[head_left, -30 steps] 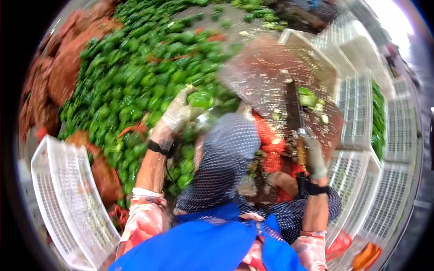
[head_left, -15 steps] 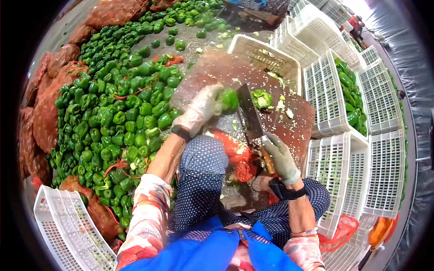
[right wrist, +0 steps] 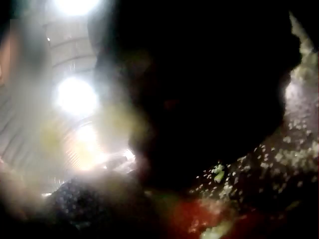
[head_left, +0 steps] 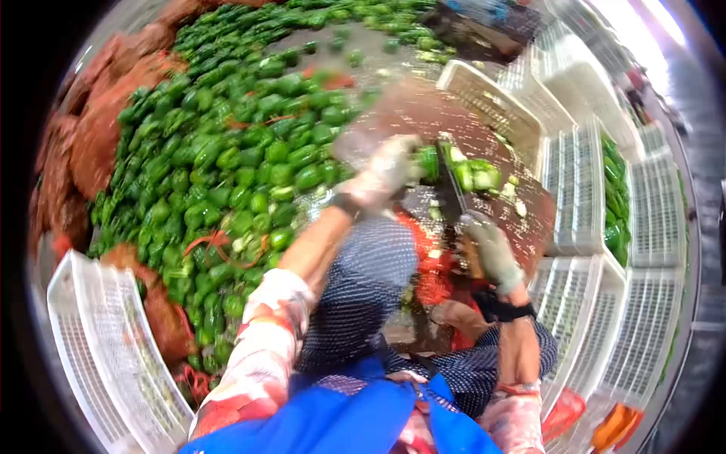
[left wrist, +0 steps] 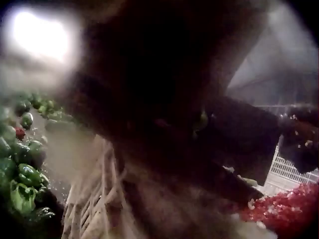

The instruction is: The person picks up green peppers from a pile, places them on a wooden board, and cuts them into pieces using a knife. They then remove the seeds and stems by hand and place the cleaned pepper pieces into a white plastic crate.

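Observation:
In the head view, my gloved left hand [head_left: 386,172] holds a green bell pepper [head_left: 429,163] on the brown cutting board [head_left: 525,198]. My gloved right hand [head_left: 491,253] grips a cleaver [head_left: 452,184] by its wooden handle. The dark blade stands at the pepper's right side. Just right of the blade lie cut green pepper pieces [head_left: 482,175], with pale flesh and seeds scattered about them. Both wrist views are mostly dark; neither shows the fingers clearly.
A large heap of bell peppers [head_left: 219,163] spreads to the left, with red mesh sacks [head_left: 106,140] beyond. White plastic crates [head_left: 578,189] line the right, one stands at the board's far edge, and another crate [head_left: 106,333] is at near left. Red netting [head_left: 431,276] lies near the knees.
My left hand has brought the pepper from the heap rightward onto the board, against the blade. More cut pepper now lies right of the cleaver. The head view has shifted.

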Demonstrator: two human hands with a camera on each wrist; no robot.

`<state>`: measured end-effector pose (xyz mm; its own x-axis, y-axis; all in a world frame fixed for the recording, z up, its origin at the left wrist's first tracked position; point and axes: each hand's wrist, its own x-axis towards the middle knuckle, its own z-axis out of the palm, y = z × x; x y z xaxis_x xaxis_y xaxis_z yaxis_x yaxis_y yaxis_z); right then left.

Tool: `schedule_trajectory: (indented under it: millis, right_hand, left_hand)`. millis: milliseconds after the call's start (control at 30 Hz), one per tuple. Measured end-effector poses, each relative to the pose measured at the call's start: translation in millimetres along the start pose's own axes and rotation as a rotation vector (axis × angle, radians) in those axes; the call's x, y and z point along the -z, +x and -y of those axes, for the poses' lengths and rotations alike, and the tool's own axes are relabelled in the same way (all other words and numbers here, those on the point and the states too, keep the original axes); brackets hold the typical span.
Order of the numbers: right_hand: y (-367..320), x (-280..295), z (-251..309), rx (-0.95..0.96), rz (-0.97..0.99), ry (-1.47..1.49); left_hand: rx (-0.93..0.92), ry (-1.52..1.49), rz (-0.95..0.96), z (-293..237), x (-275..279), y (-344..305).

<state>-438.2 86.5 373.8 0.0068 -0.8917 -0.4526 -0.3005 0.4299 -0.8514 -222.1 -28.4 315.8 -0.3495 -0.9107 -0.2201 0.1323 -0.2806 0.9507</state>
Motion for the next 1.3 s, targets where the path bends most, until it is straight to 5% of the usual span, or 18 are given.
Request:
schedule_trajectory:
  millis: [100, 133, 200, 300, 367, 433, 467, 500, 533, 567, 667, 767, 800, 900, 1000, 1033, 1200, 1300]
  right_hand:
    - [-4, 27, -27, 0.019, -0.059, -0.027]
    - [-12, 21, -27, 0.209, -0.082, -0.18]
    - [-4, 22, -28, 0.352, -0.096, -0.174]
    - [-15, -21, 16, 0.279, -0.054, -0.178]
    - [11, -8, -5, 0.768, 0.024, -0.983]
    - [16, -16, -12, 0.756, 0.031, -0.924]
    - [20, -13, -13, 0.569, 0.022, -0.677]
    - [18, -6, -16, 0.369, 0.003, -0.435]
    - [15, 0, -20, 0.274, -0.017, -0.298]
    - [11, 6, -23, 0.185, -0.049, -0.155]
    - [2, 26, -37, 0.194, -0.116, -0.095]
    - [-2, 52, -45, 0.099, -0.181, -0.063]
    - [-7, 51, -41, 0.068, -0.211, 0.011]
    - [-13, 59, -42, 0.056, -0.26, -0.009]
    - [-23, 60, -50, 0.161, -0.265, -0.072]
    - [-24, 63, -56, 0.197, -0.254, -0.083]
    - [-23, 23, -58, 0.264, -0.075, -0.223]
    - [-24, 17, -58, 0.162, -0.075, -0.065]
  left_hand:
    - [-0.141, -0.252, 0.045, 25, 13, -6]
    - [-0.17, -0.251, 0.01, 30, 18, -18]
    - [-0.216, -0.187, -0.087, 43, 34, -46]
    - [-0.175, 0.098, -0.232, 65, 65, -108]
    - [0.052, -0.291, -0.413, 99, 90, -174]
    - [0.265, -0.546, -0.567, 166, 135, -237]
    - [0.368, 0.084, -0.643, 179, 149, -270]
    - [0.4, 0.042, -0.682, 204, 173, -307]
    - [0.432, 0.024, -0.84, 168, 166, -335]
    - [0.481, -0.145, -1.1, 205, 189, -366]
    - [0.537, -0.009, -1.043, 283, 248, -432]
    - [0.455, 0.646, -0.952, 272, 231, -414]
    - [0.678, 0.772, -0.903, 264, 226, -397]
    - [0.278, 0.833, -0.937, 312, 216, -381]
    - [0.445, 0.566, -0.943, 374, 237, -361]
    - [0.523, 0.516, -0.973, 261, 198, -346]
    - [0.46, -0.163, -1.029, 274, 208, -339]
    - [0.158, -0.482, -0.735, 215, 203, -322]
